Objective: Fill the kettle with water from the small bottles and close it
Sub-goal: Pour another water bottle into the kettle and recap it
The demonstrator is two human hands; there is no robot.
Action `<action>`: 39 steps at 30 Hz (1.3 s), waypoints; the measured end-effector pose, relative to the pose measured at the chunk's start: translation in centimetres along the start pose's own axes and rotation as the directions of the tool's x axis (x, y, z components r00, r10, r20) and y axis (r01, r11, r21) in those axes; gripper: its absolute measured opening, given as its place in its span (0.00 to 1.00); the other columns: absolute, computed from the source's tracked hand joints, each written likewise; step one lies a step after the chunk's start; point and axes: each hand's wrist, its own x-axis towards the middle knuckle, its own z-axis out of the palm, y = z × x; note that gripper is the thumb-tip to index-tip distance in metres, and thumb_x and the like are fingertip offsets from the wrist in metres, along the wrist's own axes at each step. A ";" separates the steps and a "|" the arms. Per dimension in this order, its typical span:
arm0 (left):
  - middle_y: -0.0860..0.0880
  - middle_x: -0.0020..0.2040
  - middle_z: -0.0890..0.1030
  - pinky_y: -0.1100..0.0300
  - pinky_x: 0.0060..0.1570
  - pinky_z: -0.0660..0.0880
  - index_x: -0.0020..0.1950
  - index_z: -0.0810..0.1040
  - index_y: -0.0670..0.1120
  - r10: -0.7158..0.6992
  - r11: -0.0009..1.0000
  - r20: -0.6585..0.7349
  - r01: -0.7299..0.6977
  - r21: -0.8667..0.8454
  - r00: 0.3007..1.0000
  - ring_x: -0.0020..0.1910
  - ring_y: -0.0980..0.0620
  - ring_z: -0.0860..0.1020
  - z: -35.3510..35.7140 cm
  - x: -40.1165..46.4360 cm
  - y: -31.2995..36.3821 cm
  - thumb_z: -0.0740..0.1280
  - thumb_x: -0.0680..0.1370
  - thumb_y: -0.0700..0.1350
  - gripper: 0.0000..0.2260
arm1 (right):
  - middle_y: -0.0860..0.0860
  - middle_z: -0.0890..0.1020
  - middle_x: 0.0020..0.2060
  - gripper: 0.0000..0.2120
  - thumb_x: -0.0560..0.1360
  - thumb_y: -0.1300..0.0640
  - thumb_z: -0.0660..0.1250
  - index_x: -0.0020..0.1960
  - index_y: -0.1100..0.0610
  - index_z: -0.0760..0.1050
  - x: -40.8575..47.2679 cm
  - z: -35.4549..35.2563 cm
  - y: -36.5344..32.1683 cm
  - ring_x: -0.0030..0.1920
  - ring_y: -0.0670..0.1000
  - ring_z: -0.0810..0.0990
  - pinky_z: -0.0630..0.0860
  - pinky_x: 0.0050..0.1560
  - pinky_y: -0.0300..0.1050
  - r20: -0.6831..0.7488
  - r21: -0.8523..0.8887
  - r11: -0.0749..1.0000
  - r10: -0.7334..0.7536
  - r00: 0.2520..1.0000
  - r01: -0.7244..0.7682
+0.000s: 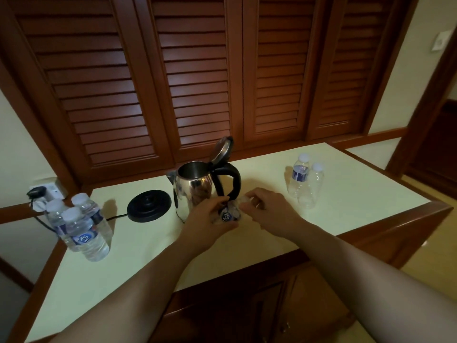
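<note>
A steel kettle [195, 191] with a black handle stands mid-counter, off its base, its lid [221, 149] tipped up open. Just in front of it my left hand [207, 222] grips a small water bottle [228, 215] with a blue label. My right hand [268, 211] pinches the bottle's white cap at the top. Three full small bottles [81, 226] stand together at the counter's left end. Two empty-looking capped bottles [305, 181] stand at the right.
The kettle's black round base [149, 205] lies left of the kettle, its cord running to a wall socket [47, 191] at far left. Louvered wooden doors [197, 70] rise behind the pale counter [148, 256]. The counter's wooden edge runs along the front and right.
</note>
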 end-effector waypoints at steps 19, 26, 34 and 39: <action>0.55 0.66 0.80 0.64 0.61 0.72 0.72 0.76 0.52 -0.229 0.951 0.116 0.247 -0.183 0.966 0.67 0.55 0.77 7.8 2.5 0.0 0.70 0.80 0.51 0.20 | 0.45 0.82 0.51 0.24 0.70 0.44 0.80 0.60 0.51 0.77 -1.7 -1.4 8.7 0.50 0.43 0.80 0.70 0.44 0.29 -0.103 -0.037 0.995 0.093 0.990 -0.097; 0.54 0.80 0.65 0.56 0.78 0.58 0.77 0.71 0.55 -0.096 0.942 0.312 -0.015 0.335 0.945 0.79 0.54 0.62 8.0 0.8 -3.1 0.66 0.79 0.57 0.26 | 0.43 0.81 0.47 0.21 0.70 0.46 0.80 0.56 0.48 0.74 -2.9 -3.0 10.1 0.48 0.43 0.80 0.75 0.45 0.34 -0.227 -0.034 0.990 0.127 0.965 -0.138; 0.56 0.79 0.66 0.60 0.75 0.60 0.76 0.73 0.55 -0.049 0.950 0.278 -0.041 0.310 0.959 0.77 0.56 0.64 8.2 0.7 -3.3 0.66 0.81 0.55 0.23 | 0.48 0.80 0.40 0.17 0.70 0.47 0.80 0.50 0.53 0.78 -4.5 -6.4 12.6 0.41 0.50 0.79 0.71 0.38 0.40 -0.458 -0.088 0.959 0.202 0.866 -0.270; 0.55 0.79 0.67 0.58 0.76 0.60 0.76 0.73 0.54 -0.041 0.953 0.272 -0.045 0.299 0.961 0.77 0.56 0.64 8.1 0.5 -3.4 0.65 0.82 0.56 0.22 | 0.50 0.82 0.47 0.20 0.73 0.47 0.77 0.58 0.56 0.77 -4.6 -8.2 13.8 0.47 0.52 0.80 0.79 0.47 0.48 -0.518 -0.082 0.922 0.286 0.806 -0.379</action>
